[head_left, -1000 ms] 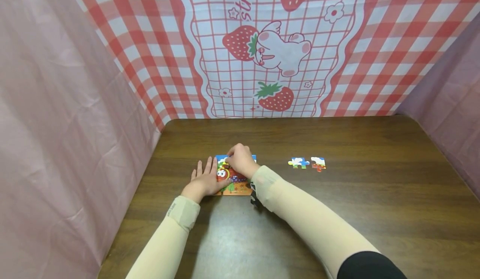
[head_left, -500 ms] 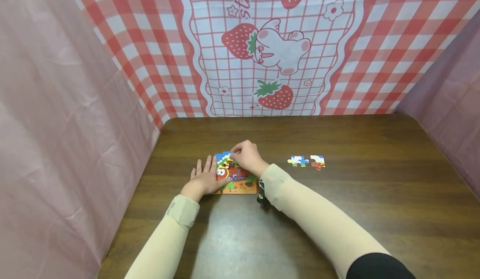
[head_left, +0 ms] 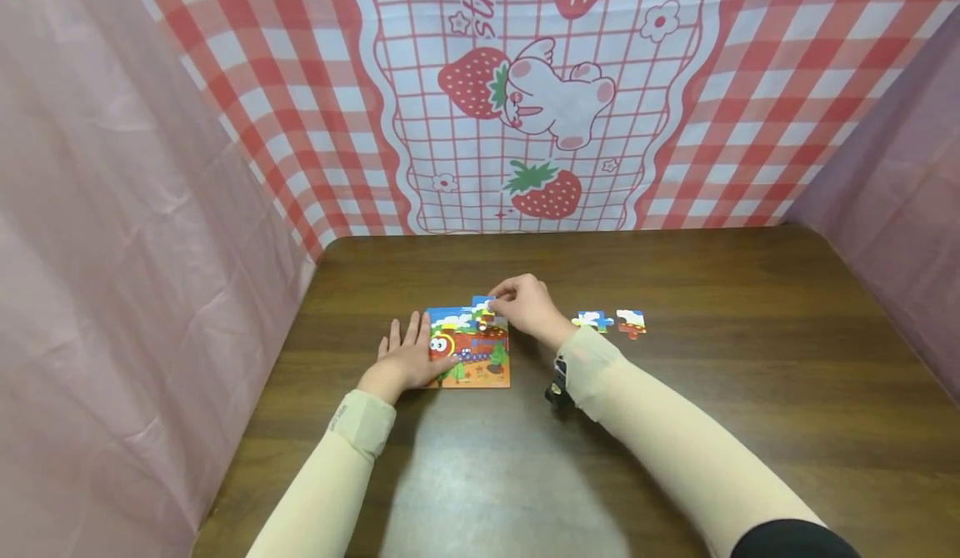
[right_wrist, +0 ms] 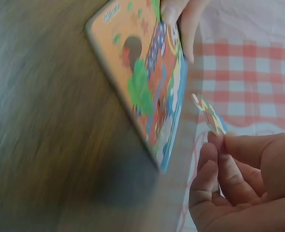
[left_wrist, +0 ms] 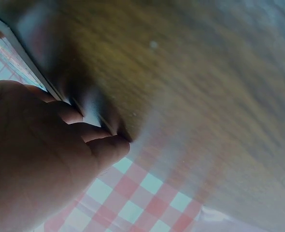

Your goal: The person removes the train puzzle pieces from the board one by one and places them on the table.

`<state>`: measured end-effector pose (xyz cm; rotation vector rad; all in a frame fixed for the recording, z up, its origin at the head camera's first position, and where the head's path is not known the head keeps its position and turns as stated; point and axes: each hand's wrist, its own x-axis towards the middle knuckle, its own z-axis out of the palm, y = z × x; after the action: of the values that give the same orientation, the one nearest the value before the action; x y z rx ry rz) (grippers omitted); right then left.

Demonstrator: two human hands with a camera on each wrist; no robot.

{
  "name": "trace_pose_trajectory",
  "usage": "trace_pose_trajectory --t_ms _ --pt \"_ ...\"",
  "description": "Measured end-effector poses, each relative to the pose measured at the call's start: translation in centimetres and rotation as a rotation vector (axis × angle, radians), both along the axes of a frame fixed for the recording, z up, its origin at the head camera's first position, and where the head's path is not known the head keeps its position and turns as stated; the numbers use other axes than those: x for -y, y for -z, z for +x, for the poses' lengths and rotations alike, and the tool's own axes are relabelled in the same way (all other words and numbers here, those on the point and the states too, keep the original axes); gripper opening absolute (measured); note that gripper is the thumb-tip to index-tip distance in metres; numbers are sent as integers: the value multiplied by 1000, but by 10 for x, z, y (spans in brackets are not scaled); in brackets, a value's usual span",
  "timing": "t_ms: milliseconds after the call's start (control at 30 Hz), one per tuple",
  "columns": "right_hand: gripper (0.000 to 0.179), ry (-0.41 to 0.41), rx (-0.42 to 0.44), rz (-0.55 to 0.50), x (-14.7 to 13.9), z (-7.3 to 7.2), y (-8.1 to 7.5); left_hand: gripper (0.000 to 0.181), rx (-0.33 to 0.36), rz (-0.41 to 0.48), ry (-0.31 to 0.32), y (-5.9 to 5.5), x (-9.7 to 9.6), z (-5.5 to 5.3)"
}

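A colourful jigsaw puzzle (head_left: 476, 373), with a red big-eyed figure, lies flat on the table left of centre. My left hand (head_left: 403, 368) rests at its left edge, fingers straight and spread, with the thumb over the picture. Between thumb and fingertips my right hand (head_left: 531, 309) pinches a puzzle piece (head_left: 481, 308) at the puzzle's upper right. The right wrist view shows this puzzle piece (right_wrist: 210, 113) raised apart from the puzzle board (right_wrist: 128, 63). In the left wrist view the left hand (left_wrist: 46, 150) lies beside the board's edge.
Two loose puzzle pieces lie to the right: one blue and white (head_left: 593, 321), one red and white (head_left: 631, 322). The brown wooden table (head_left: 720, 374) meets a checked strawberry cloth (head_left: 555, 166) at its back. A pink curtain (head_left: 135, 249) hangs at the left.
My right hand has moved right across the puzzle's upper part, carrying the pinched puzzle piece, and more of the picture shows. The left hand has stayed in place.
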<state>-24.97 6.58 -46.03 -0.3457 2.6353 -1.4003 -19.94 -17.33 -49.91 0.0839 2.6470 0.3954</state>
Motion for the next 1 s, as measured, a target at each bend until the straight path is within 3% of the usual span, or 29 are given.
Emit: trace_pose_trajectory --t_ms 400,633,1000 --pt "20 -5 -4 31 -52 -7 3 107 -16 25 17 1 0 1" --pt "22 11 37 78 -81 -9 2 107 -11 15 13 2 1 0" --pt "19 -9 46 151 -96 -11 11 108 -35 29 14 -10 -3 8"
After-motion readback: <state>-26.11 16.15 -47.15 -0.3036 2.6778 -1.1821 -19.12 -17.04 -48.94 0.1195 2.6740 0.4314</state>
